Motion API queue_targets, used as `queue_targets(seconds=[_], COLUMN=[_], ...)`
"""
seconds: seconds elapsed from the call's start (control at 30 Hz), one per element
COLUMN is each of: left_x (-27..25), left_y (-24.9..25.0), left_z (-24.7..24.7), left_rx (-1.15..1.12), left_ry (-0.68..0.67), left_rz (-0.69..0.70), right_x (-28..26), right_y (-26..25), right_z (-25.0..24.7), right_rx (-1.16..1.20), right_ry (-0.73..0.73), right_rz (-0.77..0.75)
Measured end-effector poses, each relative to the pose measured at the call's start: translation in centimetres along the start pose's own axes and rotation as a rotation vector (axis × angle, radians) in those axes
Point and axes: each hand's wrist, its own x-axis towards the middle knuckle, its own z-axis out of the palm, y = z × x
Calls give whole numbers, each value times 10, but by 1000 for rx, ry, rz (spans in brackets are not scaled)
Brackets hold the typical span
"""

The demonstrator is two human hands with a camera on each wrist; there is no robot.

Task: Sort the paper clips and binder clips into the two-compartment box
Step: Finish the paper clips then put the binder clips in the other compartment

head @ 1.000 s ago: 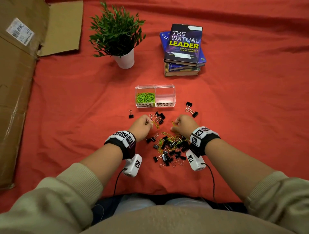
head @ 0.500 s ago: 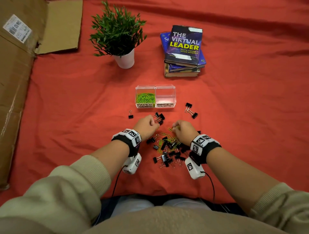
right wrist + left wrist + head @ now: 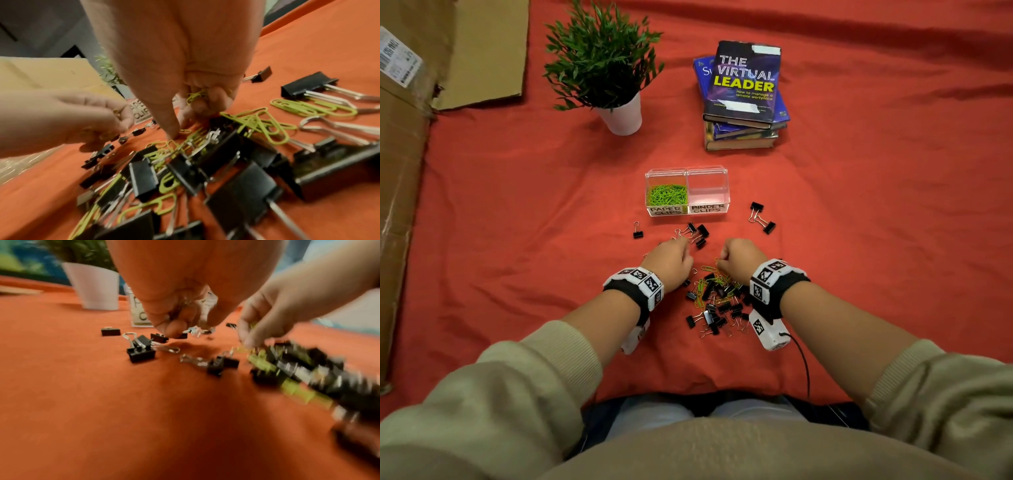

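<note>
Underneath, red cloth (image 3: 517, 222), cardboard (image 3: 400, 171) at left, potted plant (image 3: 602, 68).

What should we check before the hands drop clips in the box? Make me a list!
1. Right hand holds green paper clips: ok.
2. Left hand holds binder clips: cannot tell, its grip is blurred.
3. Box is open on top: ok.
4. Binder side has room: ok, looks empty.
5. Paper side has only green paper clips: ok.
6. Pile all sorted: not ok, both kinds are mixed.
</note>
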Motion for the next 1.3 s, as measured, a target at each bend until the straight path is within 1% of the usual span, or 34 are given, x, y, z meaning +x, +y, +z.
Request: queue_targets(seconds=[0.1, 0.23, 0.3, 0.37, 0.43, 0.5, 0.57, 0.7, 0.77, 0.83, 0.9, 1.03, 1.1, 1.2, 1.27, 1.3], left_x=[-2, -3, -3, -4, -5, -8, -11, -21, -26, -28, -29, -29, -27, -18, -13, -12], left_y=[1, 1, 5, 10, 14, 18, 22, 31, 32, 30, 28, 24, 21, 12, 5, 3], left_z=[-3, -3, -5, -8, -9, -9, -5, 11, 20, 25, 27, 23, 15, -3, -12, -15], left_rx=[-279, -632, -742, -817, -845, -786, -596, -158, 10, 114, 140, 95, 58, -24, -46, -40], left_ry=[50, -52, -91, -121, -155, -170, -160, -155, -183, -189, -173, -167, -132, -32, -3, 5], left_rz=[-127, -237, -284, -327, -345, -317, -243, -88, -14, 25, 24, 1, -25, -145, -210, -218], right_x=[1, 1, 0, -1, 0, 3, 3, -1, -2, -2, -2, -4, -3, -4, -7, -8], right_y=[-1, 1, 3, 7, 7, 4, -1, -2, -3, -3, -1, -1, 4, 21, 29, 31], right_z=[5, 1, -5, -8, -7, -2, 2, 3, 3, 4, 6, 6, -1, -19, -32, -37], right_rx=[-127, -147, -126, -115, -179, -225, -249, -287, -298, -284, -269, -245, -89, 268, 423, 479], right_ry=[-58, -74, -66, -23, -19, -55, -77, -30, -35, -37, -32, -58, -21, 54, 64, 50], right_rz=[-34, -16, 2, -7, 6, 19, 17, -48, -37, -21, -37, -34, -11, 22, 29, 34])
